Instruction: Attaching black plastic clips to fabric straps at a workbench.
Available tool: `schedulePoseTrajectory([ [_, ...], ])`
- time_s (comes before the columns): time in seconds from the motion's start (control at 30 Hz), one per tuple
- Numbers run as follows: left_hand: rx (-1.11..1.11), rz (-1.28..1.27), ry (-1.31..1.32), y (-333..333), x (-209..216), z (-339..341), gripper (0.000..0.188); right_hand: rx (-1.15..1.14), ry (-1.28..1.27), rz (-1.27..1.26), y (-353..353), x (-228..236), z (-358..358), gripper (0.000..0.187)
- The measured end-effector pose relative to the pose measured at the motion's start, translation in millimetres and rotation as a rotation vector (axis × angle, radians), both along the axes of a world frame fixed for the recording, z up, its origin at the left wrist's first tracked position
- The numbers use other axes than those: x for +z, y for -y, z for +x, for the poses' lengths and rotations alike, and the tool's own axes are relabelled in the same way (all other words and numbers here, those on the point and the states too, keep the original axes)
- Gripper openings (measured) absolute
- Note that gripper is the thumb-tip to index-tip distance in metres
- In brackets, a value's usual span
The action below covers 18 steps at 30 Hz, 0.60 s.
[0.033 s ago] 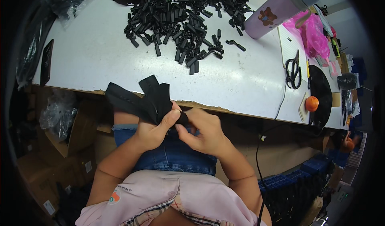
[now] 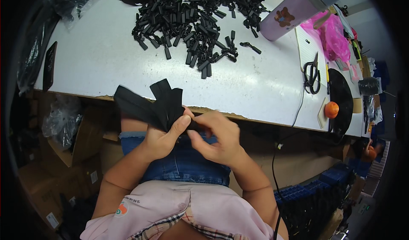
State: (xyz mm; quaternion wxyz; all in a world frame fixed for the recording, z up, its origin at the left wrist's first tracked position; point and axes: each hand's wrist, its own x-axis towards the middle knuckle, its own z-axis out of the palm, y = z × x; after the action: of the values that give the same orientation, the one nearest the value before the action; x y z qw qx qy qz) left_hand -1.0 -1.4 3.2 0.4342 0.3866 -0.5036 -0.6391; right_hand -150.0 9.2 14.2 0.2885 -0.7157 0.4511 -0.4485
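Over my lap, just off the table's near edge, my left hand (image 2: 164, 140) is closed round several black zipper tapes (image 2: 164, 108). The tapes fan out above its thumb toward the table. Close at its right, my right hand (image 2: 219, 137) pinches the short dark end of the tapes between thumb and fingers. The fingers are slightly blurred, and whatever else lies between them is hidden. Farther back on the white table (image 2: 98, 52), a heap of black zipper sliders with long pulls (image 2: 187, 22) is spread out. One slider (image 2: 250, 48) lies apart at the heap's right.
A lilac bottle (image 2: 294, 14) stands behind on the right. Black scissors (image 2: 313, 76), a pink plastic bag (image 2: 332, 35) and an orange round fruit (image 2: 331, 109) lie along the right side. A dark phone-like slab (image 2: 50, 65) rests at the left edge. Cardboard boxes (image 2: 55, 172) sit below left.
The fanned tapes have tipped slightly to the right. My right hand has shifted a little right and upward, while the left hand keeps its hold.
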Motion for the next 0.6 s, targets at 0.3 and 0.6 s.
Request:
schedulePoseTrajectory([
  [0.3,-0.138,-0.049,-0.09,0,-7,6,0.022,0.108,0.253,0.135,5,4,-6,0.013],
  [0.6,-0.012,-0.102,-0.051,-5,0,0,0.013,0.123,0.596,0.375,2,-2,-1,0.005],
])
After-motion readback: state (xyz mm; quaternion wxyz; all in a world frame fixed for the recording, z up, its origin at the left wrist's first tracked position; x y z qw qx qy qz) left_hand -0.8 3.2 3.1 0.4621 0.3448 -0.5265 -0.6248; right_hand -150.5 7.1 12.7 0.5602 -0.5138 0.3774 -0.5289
